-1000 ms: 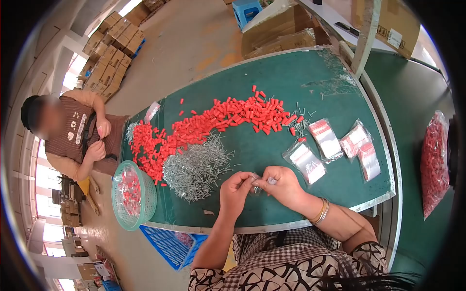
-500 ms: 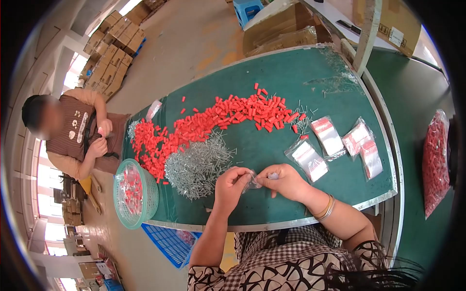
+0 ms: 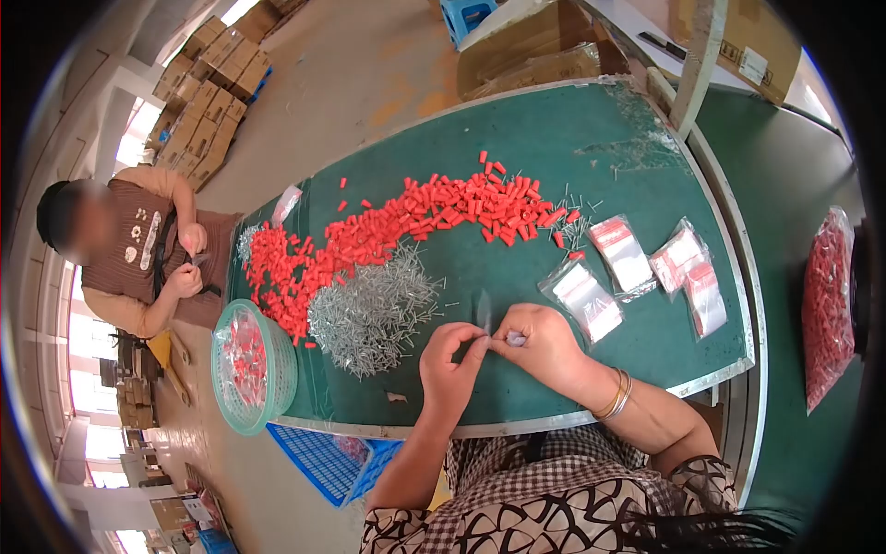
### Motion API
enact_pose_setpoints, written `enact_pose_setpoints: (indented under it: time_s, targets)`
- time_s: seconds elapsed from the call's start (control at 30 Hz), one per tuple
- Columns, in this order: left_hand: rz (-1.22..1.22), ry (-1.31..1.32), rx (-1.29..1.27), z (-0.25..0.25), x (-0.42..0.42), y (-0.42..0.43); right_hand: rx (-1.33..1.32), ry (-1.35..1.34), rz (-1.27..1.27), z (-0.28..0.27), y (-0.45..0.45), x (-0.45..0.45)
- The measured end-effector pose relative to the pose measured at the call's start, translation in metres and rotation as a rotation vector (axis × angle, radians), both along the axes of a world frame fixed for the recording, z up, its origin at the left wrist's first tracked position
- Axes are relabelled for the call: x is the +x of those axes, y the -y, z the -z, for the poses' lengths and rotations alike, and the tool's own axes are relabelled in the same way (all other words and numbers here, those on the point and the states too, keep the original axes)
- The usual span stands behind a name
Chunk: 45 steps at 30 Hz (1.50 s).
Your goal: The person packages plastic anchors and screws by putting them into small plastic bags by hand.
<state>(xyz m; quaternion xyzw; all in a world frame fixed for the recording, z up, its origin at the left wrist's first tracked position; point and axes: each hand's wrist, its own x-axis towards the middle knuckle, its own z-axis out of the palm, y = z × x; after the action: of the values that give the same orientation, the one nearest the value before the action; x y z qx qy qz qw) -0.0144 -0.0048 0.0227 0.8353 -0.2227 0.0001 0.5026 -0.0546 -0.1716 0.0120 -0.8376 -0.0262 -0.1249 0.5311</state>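
My left hand (image 3: 450,365) and my right hand (image 3: 542,343) meet near the table's front edge, both pinching a small clear plastic bag (image 3: 484,312) that stands up between the fingertips. A whitish bit of plastic (image 3: 516,339) shows in my right hand's curled fingers. Left of my hands lies a heap of grey screws (image 3: 374,319). Red plugs (image 3: 443,205) spread in a long band behind and left of it. Stacks of flat clear bags with red and white parts (image 3: 620,256) lie to the right of my hands.
A green basket (image 3: 284,369) of filled bags stands at the table's left edge, above a blue crate (image 3: 318,462). A co-worker (image 3: 138,249) sits at the left. A big bag of red plugs (image 3: 828,309) lies far right. Cartons (image 3: 208,111) are stacked behind.
Both hands stay together; the small bag now points upward from the fingertips, where it hung low before. The view has shifted slightly. The co-worker's hands have moved a little.
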Motion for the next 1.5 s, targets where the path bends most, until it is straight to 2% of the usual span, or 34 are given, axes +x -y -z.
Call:
enact_pose_setpoints:
  time_s: [0.1,0.17,0.3,0.4,0.57,0.67,0.77,0.87,0.97,1.07,1.1,1.3,1.4,1.5]
  targets:
    - [-0.032,-0.111,-0.043,0.0,-0.001,0.003,0.099,0.05,-0.054,0.005,-0.002,0.003]
    - [-0.07,-0.213,-0.057,0.001,-0.001,0.0,0.189,-0.061,-0.073,0.0,-0.002,0.002]
    - [-0.064,-0.221,-0.075,0.002,-0.002,-0.001,0.24,-0.225,-0.053,-0.005,-0.002,-0.001]
    - [-0.08,-0.227,-0.06,0.007,-0.003,0.001,0.13,-0.038,-0.015,0.001,-0.002,-0.001]
    - [-0.152,-0.116,-0.001,0.01,-0.004,0.013,0.065,0.033,0.073,0.0,-0.007,-0.002]
    - [-0.223,-0.196,0.034,0.012,0.001,0.011,0.066,0.05,0.142,-0.002,-0.006,-0.002]
    - [-0.197,-0.245,-0.015,0.016,0.002,0.009,0.039,0.04,0.14,-0.001,-0.003,-0.002]
    - [-0.153,-0.491,-0.373,0.007,0.003,0.019,-0.007,0.046,0.091,0.0,-0.006,-0.003]
    - [-0.13,-0.458,-0.229,0.01,0.004,0.018,-0.068,0.055,0.092,0.0,-0.007,-0.005]
    - [-0.177,-0.078,0.034,0.011,-0.001,0.02,-0.131,0.038,0.139,-0.003,-0.003,-0.004]
    - [-0.166,-0.073,0.025,0.01,-0.002,0.021,-0.149,0.027,0.159,-0.003,-0.001,-0.004]
    - [-0.092,-0.194,-0.08,0.004,0.004,0.007,-0.127,0.124,-0.117,-0.027,0.005,-0.002]
    - [-0.057,-0.258,-0.122,0.001,0.004,-0.003,-0.238,0.095,-0.207,-0.026,0.005,-0.001]
    - [-0.016,-0.316,-0.157,-0.002,0.001,-0.005,-0.185,0.118,-0.244,-0.017,0.004,0.001]
